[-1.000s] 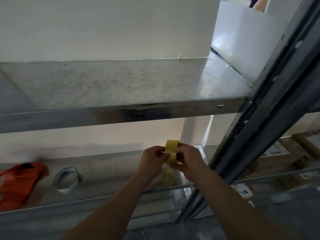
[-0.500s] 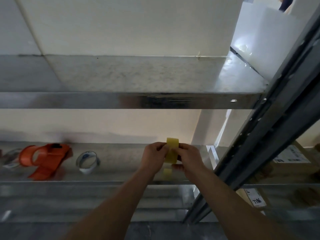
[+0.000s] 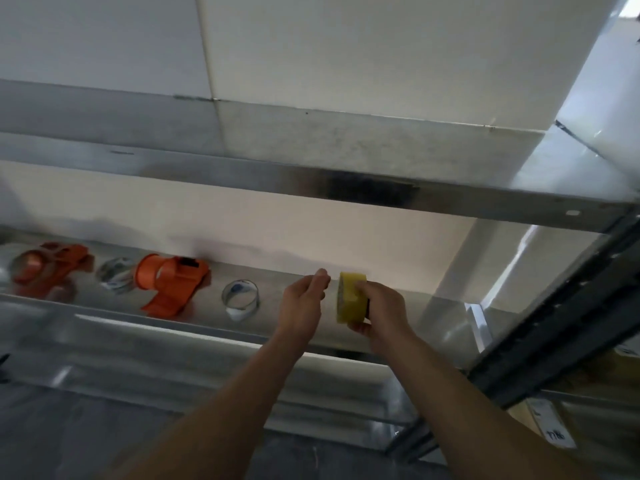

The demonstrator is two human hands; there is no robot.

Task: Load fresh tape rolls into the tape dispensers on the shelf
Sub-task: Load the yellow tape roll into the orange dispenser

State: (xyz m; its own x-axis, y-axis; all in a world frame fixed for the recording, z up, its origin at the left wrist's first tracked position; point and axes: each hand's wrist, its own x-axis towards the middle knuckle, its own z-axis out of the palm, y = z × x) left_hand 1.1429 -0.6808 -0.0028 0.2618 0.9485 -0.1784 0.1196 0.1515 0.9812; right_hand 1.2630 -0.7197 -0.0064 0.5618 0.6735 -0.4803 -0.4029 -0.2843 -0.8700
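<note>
Gripping the yellow tape roll point(image 3: 351, 301) on edge, the right hand point(image 3: 381, 312) hovered over the shelf's front edge point(image 3: 194, 331); left hand point(image 3: 302, 303) open beside it, apart.

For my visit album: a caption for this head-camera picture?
Right hand grips a yellow tape roll beside the open left hand, near orange plastic dispensers.

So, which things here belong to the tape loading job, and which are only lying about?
For the job:
yellow tape roll, held in right hand
left hand, open beside it
two orange dispensers
clear tape rolls

Lying about:
labelled cardboard boxes
</note>
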